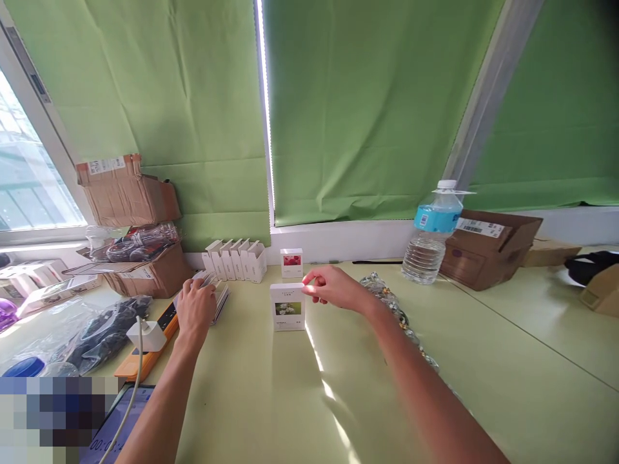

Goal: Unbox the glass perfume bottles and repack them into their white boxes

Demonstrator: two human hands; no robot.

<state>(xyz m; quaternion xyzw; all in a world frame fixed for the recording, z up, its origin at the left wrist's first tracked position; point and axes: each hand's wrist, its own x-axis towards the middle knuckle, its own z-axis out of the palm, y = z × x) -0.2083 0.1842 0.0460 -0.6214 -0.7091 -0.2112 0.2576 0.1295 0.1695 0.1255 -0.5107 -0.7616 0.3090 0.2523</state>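
Observation:
My right hand [329, 287] pinches the upper right corner of a small white box with a flower picture [287, 307], which stands upright on the pale green table [507, 361]. My left hand [196, 308] rests with fingers curled on a stack of flat white cards or folded boxes [218, 298]. Behind them stands another small white box with a red picture [291, 262]. A row of several open white boxes [235, 260] lines the wall.
A water bottle [432, 232] stands at the right, beside a brown carton [488, 248]. More cartons [128, 193] and plastic bags [104, 332] crowd the left, with a charger and orange power strip [147, 341]. A shiny packet strip [396, 309] lies under my right arm.

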